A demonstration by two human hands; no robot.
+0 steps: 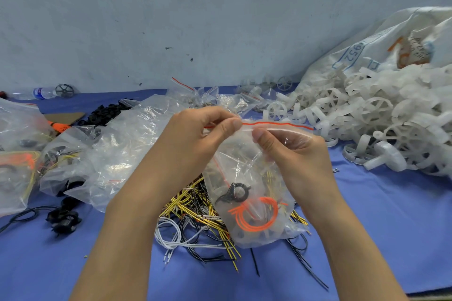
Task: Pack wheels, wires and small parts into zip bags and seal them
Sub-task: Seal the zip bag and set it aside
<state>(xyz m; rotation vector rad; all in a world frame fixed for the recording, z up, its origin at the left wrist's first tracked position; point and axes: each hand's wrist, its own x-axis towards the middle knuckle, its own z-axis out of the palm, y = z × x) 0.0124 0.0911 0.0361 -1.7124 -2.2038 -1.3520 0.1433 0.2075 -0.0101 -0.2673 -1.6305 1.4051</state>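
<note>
A clear zip bag [247, 178] with a red strip along its top hangs in front of me above the table. Inside it lie a black ring part [236, 193], coiled orange wire [256, 215], yellow wires and a white wheel at the bottom. My left hand [198, 137] pinches the bag's top edge at its left end. Just to the right, my right hand [291, 151] pinches the zip strip between thumb and fingers. Under the bag lies a loose heap of yellow, black and white wires [195, 227].
A pile of white plastic wheels [379, 124] spills from a large white sack [391, 39] at the right. Clear bags [117, 149] with parts crowd the left, with black parts [63, 220] nearby. Spare zip bags [208, 95] lie behind, a water bottle [41, 93] by the wall.
</note>
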